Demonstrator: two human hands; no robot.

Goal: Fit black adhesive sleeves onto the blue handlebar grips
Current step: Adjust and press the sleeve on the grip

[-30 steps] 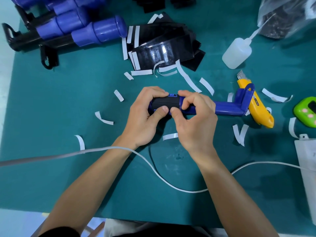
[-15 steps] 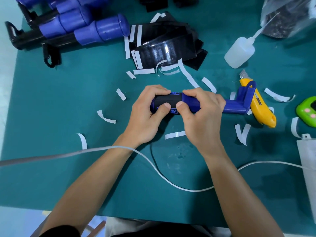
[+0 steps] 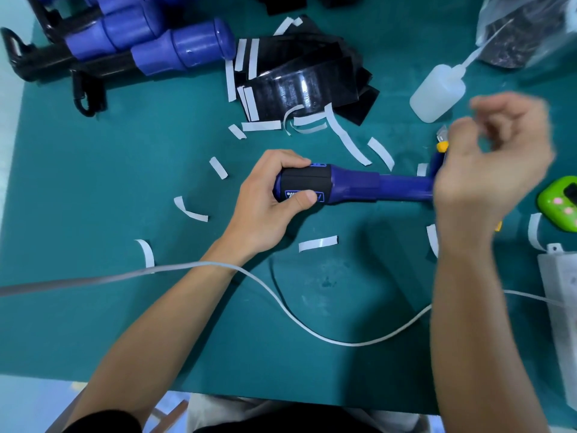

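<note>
Finished grips [image 3: 175,48]: stacked far left, clear of work. Left hand [image 3: 265,207]: fingers closed around blue grip [image 3: 352,185] at mat centre, thumb pressing the black sleeve [image 3: 304,179], likely bedding its adhesive. Sleeve stock [image 3: 299,85]: behind. Right hand [image 3: 490,170]: blurred, raised; closure cannot be told. Open mat [image 3: 93,182] left and front.
</note>
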